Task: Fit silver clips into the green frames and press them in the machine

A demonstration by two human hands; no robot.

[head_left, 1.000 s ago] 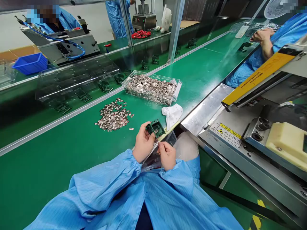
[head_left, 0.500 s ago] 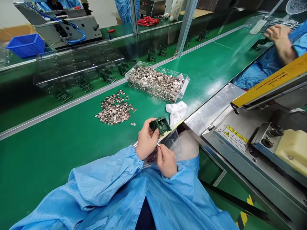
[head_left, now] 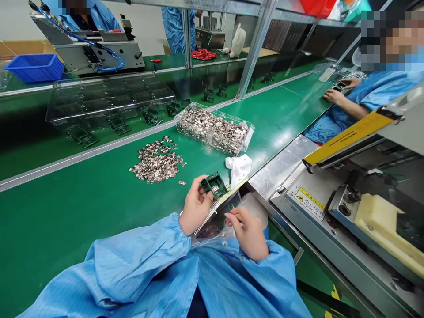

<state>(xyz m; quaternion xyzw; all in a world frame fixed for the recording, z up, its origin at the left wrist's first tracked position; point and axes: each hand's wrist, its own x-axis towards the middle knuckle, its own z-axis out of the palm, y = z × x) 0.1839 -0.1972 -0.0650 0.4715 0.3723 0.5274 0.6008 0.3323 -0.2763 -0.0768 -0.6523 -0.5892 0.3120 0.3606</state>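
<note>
My left hand is closed on a dark green plastic housing, a squarish frame with a recess that shows a small pale metal piece inside. Right of it and lower, my right hand is apart from the housing, thumb and forefinger pinched together; anything between them is too small to make out. Beneath my hands lie a white ribbed strip and a clear plastic bag. A crumpled white cloth rests just beyond the housing.
A loose pile of small metal pieces lies on the green tabletop. Behind it, a clear box is full of them. More green housings line the far strip. A machine and a co-worker's hands are at right.
My right hand has moved away from the left, to the right and down. The housing has turned so its recess faces me more. My view has tilted up, bringing the co-worker further into sight.
</note>
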